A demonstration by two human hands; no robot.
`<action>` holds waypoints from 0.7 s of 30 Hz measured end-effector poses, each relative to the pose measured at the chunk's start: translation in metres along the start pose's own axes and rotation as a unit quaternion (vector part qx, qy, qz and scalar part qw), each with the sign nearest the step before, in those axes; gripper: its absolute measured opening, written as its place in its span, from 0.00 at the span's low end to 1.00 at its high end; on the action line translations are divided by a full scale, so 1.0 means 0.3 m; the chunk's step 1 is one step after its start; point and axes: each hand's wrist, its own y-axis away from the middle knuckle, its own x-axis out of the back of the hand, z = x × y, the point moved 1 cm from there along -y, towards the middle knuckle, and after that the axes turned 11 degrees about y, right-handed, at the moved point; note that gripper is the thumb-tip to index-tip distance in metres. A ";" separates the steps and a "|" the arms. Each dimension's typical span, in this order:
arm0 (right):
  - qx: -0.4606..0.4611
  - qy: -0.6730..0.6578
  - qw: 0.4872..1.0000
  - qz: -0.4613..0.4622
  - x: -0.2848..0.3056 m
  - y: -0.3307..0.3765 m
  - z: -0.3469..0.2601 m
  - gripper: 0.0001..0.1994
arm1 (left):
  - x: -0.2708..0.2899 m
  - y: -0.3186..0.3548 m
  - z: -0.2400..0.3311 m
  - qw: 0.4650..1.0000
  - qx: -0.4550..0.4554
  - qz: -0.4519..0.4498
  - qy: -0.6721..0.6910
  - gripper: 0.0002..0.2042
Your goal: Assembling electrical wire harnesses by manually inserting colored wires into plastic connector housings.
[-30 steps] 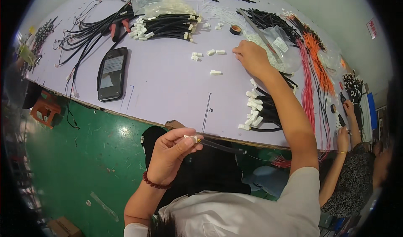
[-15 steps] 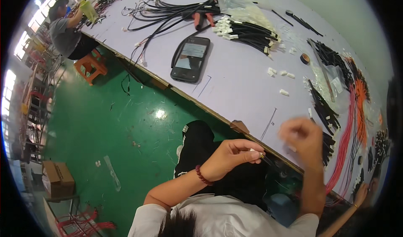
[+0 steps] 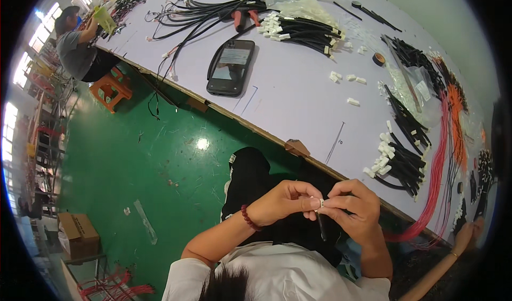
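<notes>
In front of my lap, my left hand (image 3: 290,202) pinches a small white plug connector (image 3: 321,204) between thumb and forefinger. A short black cable (image 3: 322,229) hangs down below it. Against the connector's other side are the closed fingertips of my right hand (image 3: 356,207), thumb and forefinger pressed together. My fingers cover most of the connector, so its wires hardly show. To the right of my hands, on the table, lies a bundle of black sleeved cables (image 3: 405,167) with white connectors on their ends.
On the table (image 3: 298,109) are a phone (image 3: 231,69), loose white connectors (image 3: 353,102), a tape roll (image 3: 378,59), red-handled pliers (image 3: 245,19) and more black cables (image 3: 304,33). Red wires (image 3: 434,178) run down the right side. Another person's arm (image 3: 442,263) reaches in there; someone sits far left.
My right hand has come down and left from above the table to meet my left hand at the connector. The cable bundle it covered now shows. The whole view has shifted slightly.
</notes>
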 end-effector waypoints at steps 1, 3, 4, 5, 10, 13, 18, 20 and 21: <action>0.003 0.002 1.000 0.001 0.003 0.002 0.002 0.10 | -0.001 0.002 0.001 1.000 0.010 0.001 -0.014 0.07; 0.016 -0.008 1.000 -0.014 0.010 0.007 0.006 0.11 | -0.006 0.002 0.002 0.999 0.020 0.004 -0.029 0.06; 0.018 -0.006 1.000 -0.013 0.013 0.010 0.008 0.11 | -0.009 -0.001 0.002 0.999 0.023 0.007 -0.045 0.06; -0.018 -0.027 0.999 -0.008 0.014 0.016 0.009 0.11 | -0.012 -0.003 0.003 0.999 0.028 0.006 -0.045 0.06; 0.044 0.036 0.998 0.014 0.018 0.030 0.026 0.13 | -0.036 -0.020 0.008 0.995 0.025 0.043 -0.087 0.05; 0.035 0.074 0.996 0.044 0.027 0.051 0.039 0.13 | -0.047 -0.027 -0.001 0.990 -0.018 0.082 -0.110 0.07; -0.088 -0.055 0.987 0.120 -0.011 0.113 0.037 0.14 | -0.054 -0.042 -0.051 0.982 -0.094 0.163 -0.003 0.13; -0.059 -0.038 0.989 0.131 -0.045 0.119 0.044 0.14 | -0.060 -0.046 -0.065 0.985 -0.086 0.147 0.016 0.14; -0.040 0.007 0.987 0.156 -0.057 0.121 0.046 0.15 | -0.065 -0.047 -0.070 0.984 -0.090 0.151 0.017 0.14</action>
